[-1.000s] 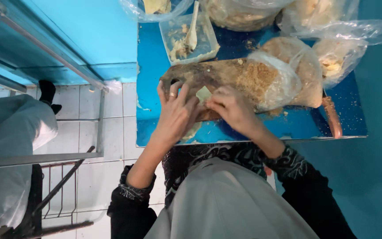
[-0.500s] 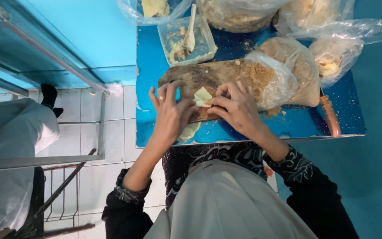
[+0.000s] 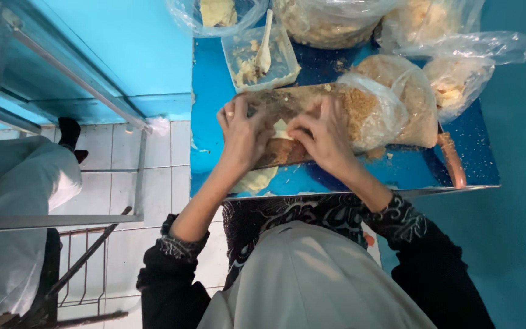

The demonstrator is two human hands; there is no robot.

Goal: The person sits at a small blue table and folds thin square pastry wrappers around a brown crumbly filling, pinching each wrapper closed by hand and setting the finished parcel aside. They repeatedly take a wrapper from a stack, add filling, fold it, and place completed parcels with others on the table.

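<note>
Blue desk (image 3: 214,103) below me: both hands have closed in, left hand (image 3: 246,135) and right hand (image 3: 322,135) now pinching the pale dough piece (image 3: 282,129) over the crumb-strewn board (image 3: 287,100).

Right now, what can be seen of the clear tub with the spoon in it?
The clear plastic tub is rectangular, open-topped and upright on the blue table, beyond the left hand. Pale crumbly filling sits in it, heaped toward its left and near side. A pale spoon leans inside, handle pointing away. Neither hand touches it.

Clear tub (image 3: 287,61) with spoon (image 3: 263,49), crumb-filled bags (image 3: 458,79), metal rack (image 3: 62,79).
</note>
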